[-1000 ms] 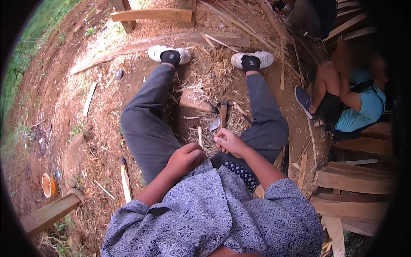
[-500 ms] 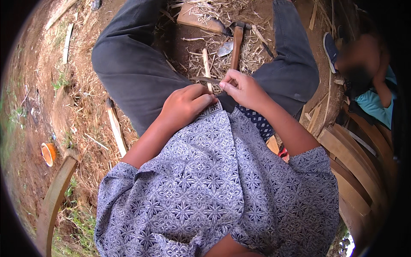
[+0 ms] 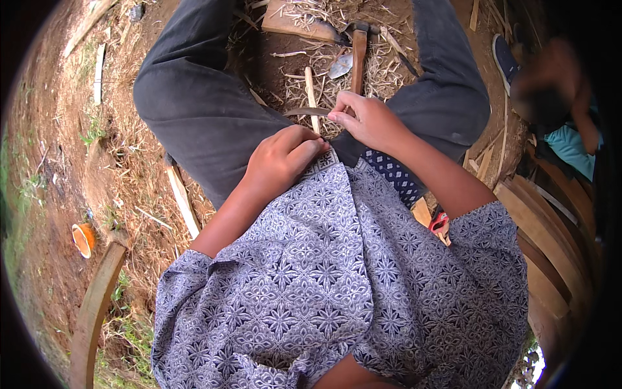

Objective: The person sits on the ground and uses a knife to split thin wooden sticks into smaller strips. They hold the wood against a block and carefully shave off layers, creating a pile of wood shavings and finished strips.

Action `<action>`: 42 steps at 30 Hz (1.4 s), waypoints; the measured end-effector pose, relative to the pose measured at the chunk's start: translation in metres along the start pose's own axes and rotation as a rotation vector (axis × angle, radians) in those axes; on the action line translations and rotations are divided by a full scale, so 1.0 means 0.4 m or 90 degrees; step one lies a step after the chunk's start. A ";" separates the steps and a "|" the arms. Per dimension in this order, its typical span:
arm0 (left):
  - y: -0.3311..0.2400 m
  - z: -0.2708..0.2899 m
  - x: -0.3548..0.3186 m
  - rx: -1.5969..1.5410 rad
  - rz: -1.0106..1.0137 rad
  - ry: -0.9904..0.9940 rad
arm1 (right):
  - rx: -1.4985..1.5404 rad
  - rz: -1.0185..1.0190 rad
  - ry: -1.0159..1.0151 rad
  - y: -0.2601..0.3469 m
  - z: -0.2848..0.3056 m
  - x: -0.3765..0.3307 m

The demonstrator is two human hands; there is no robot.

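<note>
Thin curved strip [image 3: 304, 111] of pale split wood or bamboo, dull and fibrous, pinched in the right hand [image 3: 366, 120]. Left hand [image 3: 285, 152] resting on patterned blue-and-white cotton shirt [image 3: 324, 272], matt and soft. Dark grey trousers [image 3: 194, 110] of heavy matt cloth. Wooden-handled hammer [image 3: 357, 55], smooth worn handle, dull metal head. Rough reddish dirt ground [image 3: 58, 162] strewn with dry straw-like shavings. Glossy orange plastic cup [image 3: 83, 240]. Bent pale planks [image 3: 544, 227], sawn and unfinished.
</note>
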State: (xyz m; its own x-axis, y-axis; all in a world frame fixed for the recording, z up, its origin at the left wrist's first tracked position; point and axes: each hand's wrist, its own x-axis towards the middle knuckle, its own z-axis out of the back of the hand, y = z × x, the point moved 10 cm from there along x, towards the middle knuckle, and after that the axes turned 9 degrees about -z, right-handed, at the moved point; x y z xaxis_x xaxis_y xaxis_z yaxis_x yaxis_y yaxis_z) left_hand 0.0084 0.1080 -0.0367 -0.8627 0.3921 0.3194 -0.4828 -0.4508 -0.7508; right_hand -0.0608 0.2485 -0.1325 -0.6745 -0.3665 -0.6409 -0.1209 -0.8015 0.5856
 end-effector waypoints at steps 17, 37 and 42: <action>-0.003 0.013 0.015 0.000 -0.025 -0.026 | 0.142 -0.063 0.003 -0.032 -0.008 -0.025; -0.003 0.017 0.017 0.008 0.005 -0.039 | 0.031 -0.085 -0.082 -0.103 -0.015 0.083; 0.029 0.049 0.014 0.010 0.058 -0.129 | 0.081 -0.072 -0.098 -0.117 -0.025 0.103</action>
State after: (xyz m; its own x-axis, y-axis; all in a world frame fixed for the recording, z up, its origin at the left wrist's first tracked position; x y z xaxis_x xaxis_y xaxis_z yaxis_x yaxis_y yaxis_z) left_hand -0.0051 0.0895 -0.0322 -0.9145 0.1810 0.3619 -0.4029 -0.4893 -0.7735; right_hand -0.0758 0.2660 -0.1913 -0.7529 -0.1933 -0.6291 -0.2864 -0.7644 0.5777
